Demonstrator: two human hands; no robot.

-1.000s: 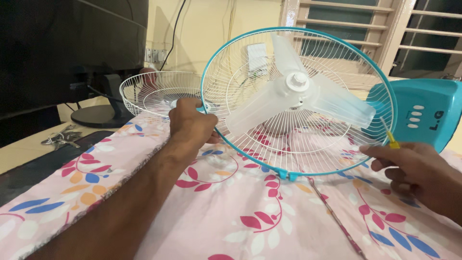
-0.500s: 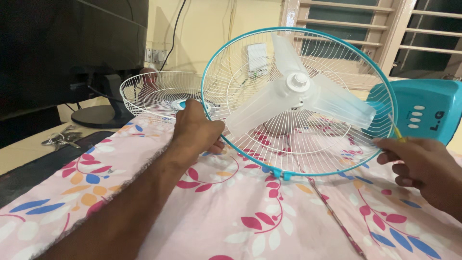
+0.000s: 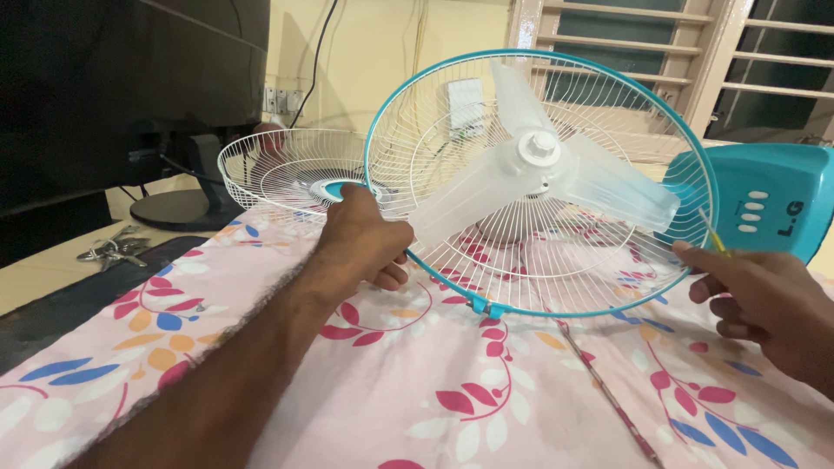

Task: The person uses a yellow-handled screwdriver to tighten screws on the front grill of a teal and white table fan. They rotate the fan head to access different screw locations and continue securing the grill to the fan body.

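Observation:
A fan head lies tilted on a floral cloth: a white wire rear guard (image 3: 608, 269) with a teal rim, and a translucent three-blade propeller (image 3: 539, 174) at its centre. My left hand (image 3: 365, 239) grips the rim at its lower left. My right hand (image 3: 764, 300) sits at the rim's right side, closed on a thin yellow-handled screwdriver (image 3: 714, 236) whose tip points up at the rim. The teal fan base (image 3: 764, 204) with white buttons stands just behind my right hand.
The detached white front guard (image 3: 278, 169) with a teal centre lies behind my left hand. A dark monitor (image 3: 130, 87) on a stand is at the left, with keys (image 3: 109, 249) beside it. A window frame (image 3: 660, 52) is behind. The pink floral cloth (image 3: 417, 382) covers the surface.
My left hand slid down and right along the rim, and the guard turned so its bottom clip moved left. My right hand rose slightly with the screwdriver.

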